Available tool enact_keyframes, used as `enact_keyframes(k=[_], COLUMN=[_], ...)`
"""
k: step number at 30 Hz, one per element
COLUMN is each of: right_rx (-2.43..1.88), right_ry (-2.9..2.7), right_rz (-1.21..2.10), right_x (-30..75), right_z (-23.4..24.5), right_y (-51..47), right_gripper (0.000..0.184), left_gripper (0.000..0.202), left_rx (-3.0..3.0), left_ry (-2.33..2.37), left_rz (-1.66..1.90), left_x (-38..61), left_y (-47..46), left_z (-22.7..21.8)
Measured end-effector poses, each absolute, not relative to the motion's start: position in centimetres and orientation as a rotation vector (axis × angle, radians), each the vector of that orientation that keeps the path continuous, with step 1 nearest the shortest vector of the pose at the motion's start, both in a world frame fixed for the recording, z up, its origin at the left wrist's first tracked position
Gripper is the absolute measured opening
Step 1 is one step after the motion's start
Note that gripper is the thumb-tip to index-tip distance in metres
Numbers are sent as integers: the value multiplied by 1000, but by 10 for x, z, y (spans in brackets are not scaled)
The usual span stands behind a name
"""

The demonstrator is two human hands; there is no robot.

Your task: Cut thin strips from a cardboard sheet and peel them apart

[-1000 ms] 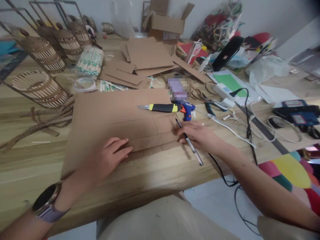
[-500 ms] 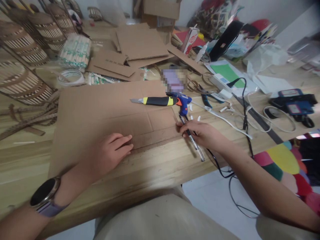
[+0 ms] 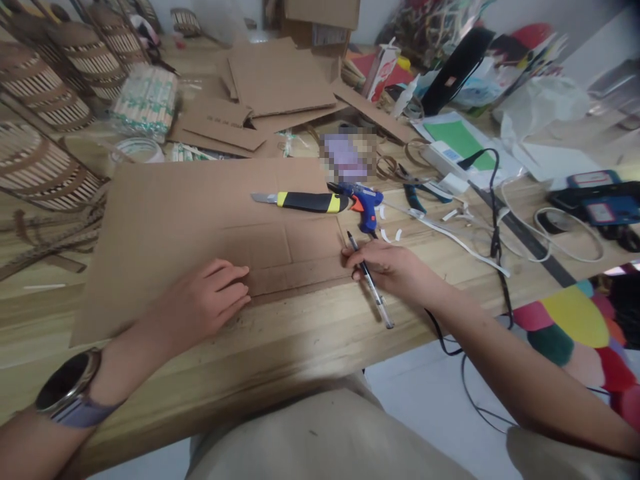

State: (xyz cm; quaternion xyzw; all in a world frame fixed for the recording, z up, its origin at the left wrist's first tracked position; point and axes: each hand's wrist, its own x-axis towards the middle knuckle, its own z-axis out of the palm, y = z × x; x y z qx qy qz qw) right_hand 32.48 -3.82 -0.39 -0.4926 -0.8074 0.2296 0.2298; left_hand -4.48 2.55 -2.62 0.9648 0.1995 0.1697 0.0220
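A large flat sheet of cardboard (image 3: 165, 220) lies on the wooden table, with creases and a folded strip along its near right edge. My left hand (image 3: 213, 297) rests on its near edge, fingers stretched out and loosely together, a watch (image 3: 67, 387) on the wrist. In my right hand (image 3: 385, 267), at the sheet's right corner, a slim pen (image 3: 373, 290) is held between thumb and fingers. Its dark tip points away from me, and its clear end points towards me. A yellow-and-black utility knife (image 3: 307, 201) lies on the cardboard, blade out, beside a blue glue gun (image 3: 367, 203).
Woven stick baskets (image 3: 45, 160) and bagged wooden sticks (image 3: 145, 100) stand at the left. Cardboard pieces (image 3: 285, 80) are piled behind. Pliers (image 3: 415, 193), a white power strip (image 3: 445, 157) and cables (image 3: 495, 233) lie at the right. A pixelated patch hides something purple.
My right hand and the pen have shifted slightly left. My left hand and the cardboard also appear a little further left, partly because the view has moved.
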Motion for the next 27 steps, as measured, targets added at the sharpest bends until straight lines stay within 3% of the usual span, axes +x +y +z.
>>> enact_keyframes(k=[8, 12, 27], right_rx=[-1309, -1303, -1393], right_ry=[-2342, -2355, -2498], right_rz=[586, 601, 452], right_x=[325, 326, 321], right_z=[1, 2, 3], right_y=[-37, -35, -37], right_gripper=[20, 19, 30], left_gripper=[25, 33, 28], left_rx=[3112, 3116, 2942], left_ry=[338, 235, 273], left_rz=[342, 259, 180], left_x=[5, 15, -28], left_y=[38, 44, 53], left_z=[-15, -8, -10])
